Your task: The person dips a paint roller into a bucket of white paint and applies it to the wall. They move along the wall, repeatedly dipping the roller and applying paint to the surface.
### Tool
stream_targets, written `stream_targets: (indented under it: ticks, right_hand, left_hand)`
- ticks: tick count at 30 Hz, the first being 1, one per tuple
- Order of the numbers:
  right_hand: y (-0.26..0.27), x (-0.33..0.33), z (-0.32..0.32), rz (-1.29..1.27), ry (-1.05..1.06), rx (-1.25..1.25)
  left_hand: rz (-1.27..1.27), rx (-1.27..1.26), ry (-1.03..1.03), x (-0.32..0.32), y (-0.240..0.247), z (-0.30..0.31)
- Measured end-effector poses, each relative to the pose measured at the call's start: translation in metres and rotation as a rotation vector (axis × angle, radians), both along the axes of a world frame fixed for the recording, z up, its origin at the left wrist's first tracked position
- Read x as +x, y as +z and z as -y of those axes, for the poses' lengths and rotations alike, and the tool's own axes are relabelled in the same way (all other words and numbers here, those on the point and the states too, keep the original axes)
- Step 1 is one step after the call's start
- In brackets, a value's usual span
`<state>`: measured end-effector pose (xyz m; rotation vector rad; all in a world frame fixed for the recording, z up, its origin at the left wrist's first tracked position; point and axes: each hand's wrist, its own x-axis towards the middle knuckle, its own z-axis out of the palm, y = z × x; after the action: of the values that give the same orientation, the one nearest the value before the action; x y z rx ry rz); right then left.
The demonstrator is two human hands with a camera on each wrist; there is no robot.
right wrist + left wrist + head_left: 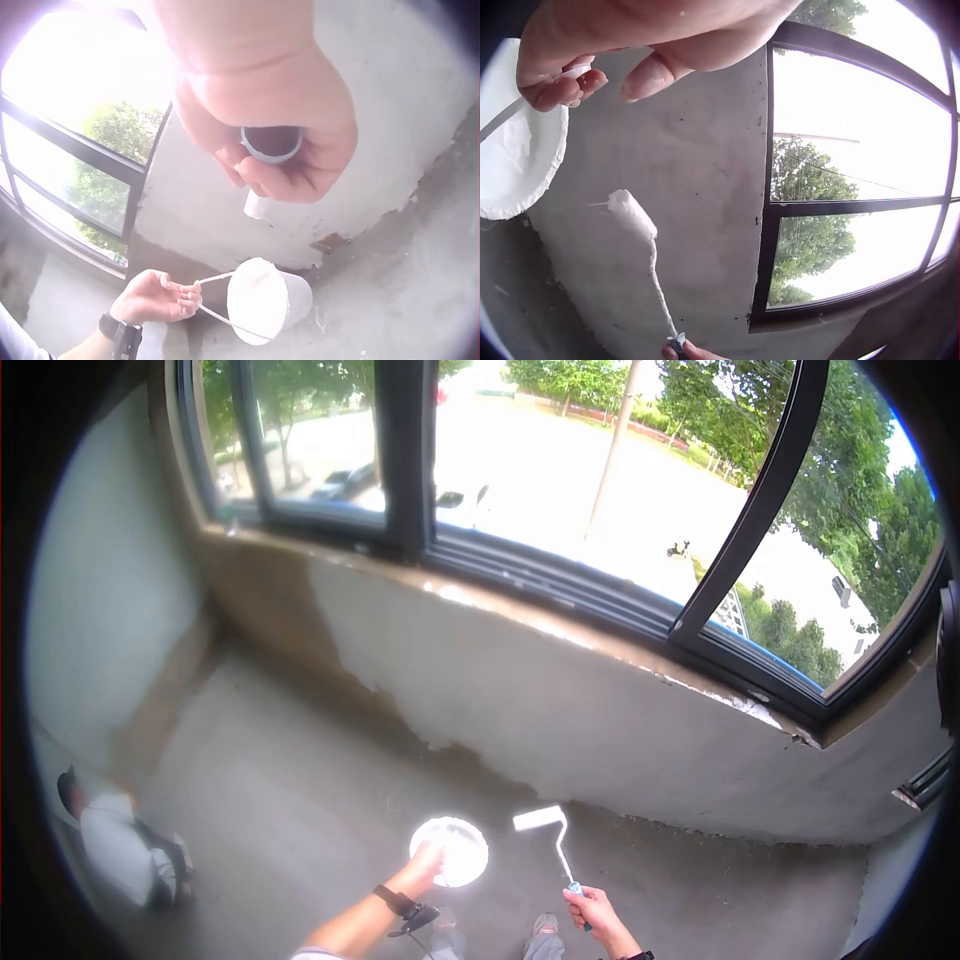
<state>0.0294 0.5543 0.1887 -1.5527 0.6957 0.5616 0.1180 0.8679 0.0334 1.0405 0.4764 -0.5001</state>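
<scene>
A white bucket of white stuff hangs by its handle from the curled fingers of my left hand; the thin handle shows in the right wrist view. My right hand grips the blue-grey handle of a paint roller, which points up and away, its white sleeve to the right of the bucket. In the left wrist view the roller sleeve is coated white and stands apart from the bucket. The hollow handle end shows inside my right fist.
Ahead is a grey wall with a brown unpainted band along its left and lower edges. Above it runs a dark-framed window. A person in white is at the far left. My shoes stand on the grey floor.
</scene>
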Motion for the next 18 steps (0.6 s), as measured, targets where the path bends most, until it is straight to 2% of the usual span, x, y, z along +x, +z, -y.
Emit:
stream_targets:
  ticks: [1, 2, 3, 6, 7, 9, 10, 11, 13, 15, 16, 17, 18]
  right_hand:
    - [0.015, -0.005, -0.022, 0.026, 0.001, 0.037]
    - [0.039, -0.008, -0.052, 0.065, 0.009, 0.035]
    - [0.088, 0.009, -0.047, 0.089, 0.015, 0.066]
    - [0.156, 0.025, -0.096, 0.159, 0.014, 0.195]
    - [0.177, 0.036, -0.105, 0.164, 0.002, 0.236]
    - [0.204, 0.065, -0.11, 0.15, -0.038, 0.372]
    - [0.164, 0.147, 0.004, 0.086, -0.093, 0.492]
    - [0.149, 0.168, 0.026, 0.081, -0.115, 0.513]
    - [0.132, 0.201, 0.036, 0.056, -0.135, 0.598]
    - [0.117, 0.231, 0.041, 0.074, -0.141, 0.611]
    - [0.113, 0.246, 0.042, 0.069, -0.146, 0.625]
    - [0.113, 0.261, 0.046, 0.055, -0.151, 0.649]
    - [0.111, 0.277, 0.046, 0.045, -0.173, 0.628]
  left_hand:
    - [-0.045, -0.084, -0.026, -0.009, 0.032, -0.041]
    - [-0.058, -0.029, -0.038, -0.021, 0.062, -0.081]
    - [-0.051, 0.019, -0.016, -0.02, 0.125, -0.089]
    - [-0.109, 0.112, -0.06, -0.04, 0.238, -0.165]
    - [-0.092, 0.138, -0.051, -0.039, 0.254, -0.18]
    - [-0.126, 0.135, 0.003, -0.026, 0.263, -0.205]
    - [-0.163, 0.183, 0.046, 0.046, 0.236, -0.102]
    - [-0.189, 0.216, 0.084, 0.054, 0.23, -0.09]
    - [-0.226, 0.281, 0.089, 0.056, 0.215, -0.103]
    - [-0.029, 0.471, 0.002, 0.054, 0.201, -0.133]
    - [-0.221, 0.343, 0.286, 0.061, 0.212, -0.136]
    - [-0.267, 0.387, 0.256, 0.063, 0.21, -0.152]
    - [-0.25, 0.318, 0.308, 0.059, 0.197, -0.181]
